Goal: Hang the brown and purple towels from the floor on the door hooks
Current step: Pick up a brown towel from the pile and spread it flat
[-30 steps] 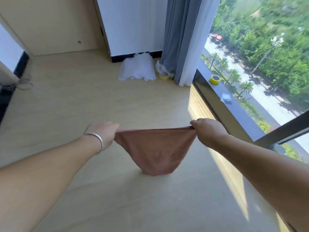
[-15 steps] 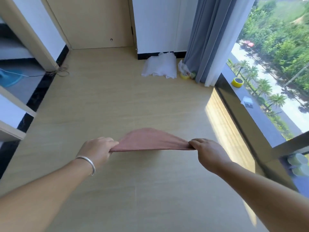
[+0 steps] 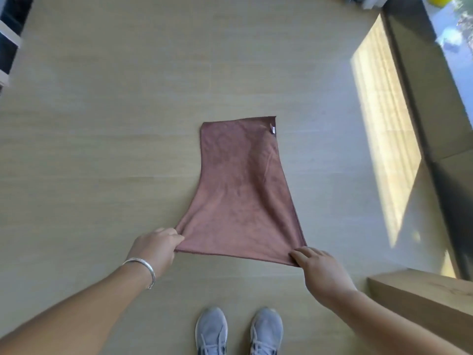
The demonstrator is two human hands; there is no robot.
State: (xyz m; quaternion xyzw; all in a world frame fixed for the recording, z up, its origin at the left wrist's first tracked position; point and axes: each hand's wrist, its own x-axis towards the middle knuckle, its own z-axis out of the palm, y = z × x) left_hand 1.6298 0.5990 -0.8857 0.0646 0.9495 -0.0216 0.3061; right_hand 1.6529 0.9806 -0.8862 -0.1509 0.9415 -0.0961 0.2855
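We hold the brown towel (image 3: 240, 190) stretched flat by its near corners, left hand (image 3: 156, 248) and right hand (image 3: 317, 269) each pinching one, probably to find a hanging edge.

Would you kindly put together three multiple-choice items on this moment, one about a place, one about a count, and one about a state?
1. Where is the white tag on the brown towel?
A. far right corner
B. near left corner
C. centre

2. How many grey shoes show?
A. one
B. two
C. three

3. How is the towel held?
A. by the left hand only
B. by neither hand
C. left hand and right hand each pinch a near corner

Answers: 1 A, the tag sits at the far right corner; 2 B, a pair at the bottom edge; 3 C, fingers close on both near corners.
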